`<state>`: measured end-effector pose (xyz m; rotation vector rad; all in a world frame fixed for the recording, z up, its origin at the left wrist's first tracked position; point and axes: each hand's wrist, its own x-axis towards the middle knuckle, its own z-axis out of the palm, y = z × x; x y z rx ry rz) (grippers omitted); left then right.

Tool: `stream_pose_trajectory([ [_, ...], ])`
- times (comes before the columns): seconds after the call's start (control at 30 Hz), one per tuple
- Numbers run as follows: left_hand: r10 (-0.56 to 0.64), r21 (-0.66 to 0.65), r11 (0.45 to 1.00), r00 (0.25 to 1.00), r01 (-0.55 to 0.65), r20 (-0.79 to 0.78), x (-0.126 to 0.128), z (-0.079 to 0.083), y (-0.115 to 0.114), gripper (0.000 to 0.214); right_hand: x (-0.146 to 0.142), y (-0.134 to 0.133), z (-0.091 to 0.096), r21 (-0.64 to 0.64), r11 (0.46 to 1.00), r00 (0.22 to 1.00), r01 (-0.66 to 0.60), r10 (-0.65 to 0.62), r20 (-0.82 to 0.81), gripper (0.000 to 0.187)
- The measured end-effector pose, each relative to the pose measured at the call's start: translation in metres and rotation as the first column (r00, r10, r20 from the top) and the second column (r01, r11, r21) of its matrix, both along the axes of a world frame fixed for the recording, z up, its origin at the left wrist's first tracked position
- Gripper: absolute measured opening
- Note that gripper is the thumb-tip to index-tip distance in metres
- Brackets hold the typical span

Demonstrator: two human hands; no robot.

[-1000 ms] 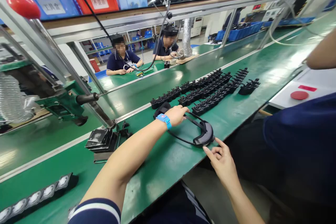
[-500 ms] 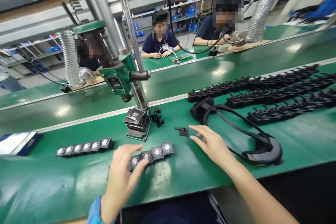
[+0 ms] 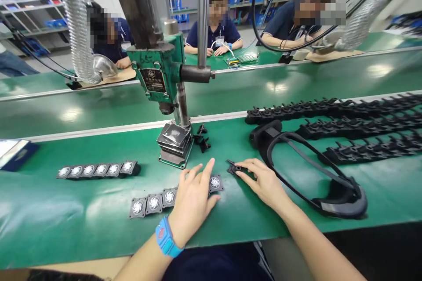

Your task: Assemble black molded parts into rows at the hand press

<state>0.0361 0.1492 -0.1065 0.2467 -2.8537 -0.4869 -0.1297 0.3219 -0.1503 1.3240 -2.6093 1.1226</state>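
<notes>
Your right hand (image 3: 265, 182) has its thumb and fingertips drawn narrow around the near end of a small black part (image 3: 232, 167), pinching it just above the green worktop (image 3: 108, 224) or on it; you cannot tell which from this angle. The part sits in front of you, to the right of the front row of fan-like pieces (image 3: 154, 203) and apart from it.

Your left hand (image 3: 193, 197) is spread wide, palm down, over that row, hiding its middle. Whether its fingers touch the pieces is hidden. You wear a blue wristband (image 3: 168, 237) on that wrist.

Farther left on the worktop lies a second row of fan-like pieces (image 3: 95, 170), white faces up. Beyond your hands, the green press head (image 3: 156, 72) hangs over a stack of dark plates (image 3: 174, 138), with some loose black pieces (image 3: 202, 140) just to the right of the stack.

To the right of your right hand, a black headset (image 3: 343, 206) lies with its strap looped toward the back, and rows of black parts (image 3: 372, 147) stretch beyond it. Across the line, three co-workers sit at another green worktop.
</notes>
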Motion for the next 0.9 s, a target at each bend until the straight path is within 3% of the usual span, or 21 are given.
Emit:
stream_pose_trajectory([
  [0.13,0.006,0.026,1.0,1.0,-0.006,0.017,0.0,-0.005,-0.001,0.092,0.025,-0.007,0.02,-0.114,0.993,0.998,0.023,-0.028,-0.048,0.025],
  [0.3,-0.004,0.067,0.998,1.0,0.003,0.011,0.0,-0.008,-0.003,0.105,0.055,-0.023,0.034,-0.236,0.966,0.99,-0.101,0.075,-0.118,0.015],
  [0.57,-0.008,0.115,0.993,1.0,0.006,0.02,-0.003,-0.008,-0.005,0.116,0.062,-0.035,0.025,-0.214,0.968,0.982,-0.131,0.097,-0.163,0.011],
  [0.73,-0.002,0.114,0.993,1.0,0.0,0.009,-0.002,-0.009,-0.005,0.105,0.063,-0.033,0.027,-0.161,0.975,0.968,-0.152,0.114,-0.221,0.011],
  [0.9,0.012,0.125,0.992,1.0,-0.011,-0.007,-0.001,-0.006,-0.003,0.1,0.063,-0.035,0.027,-0.125,0.986,0.987,-0.113,0.097,-0.128,0.014],
])
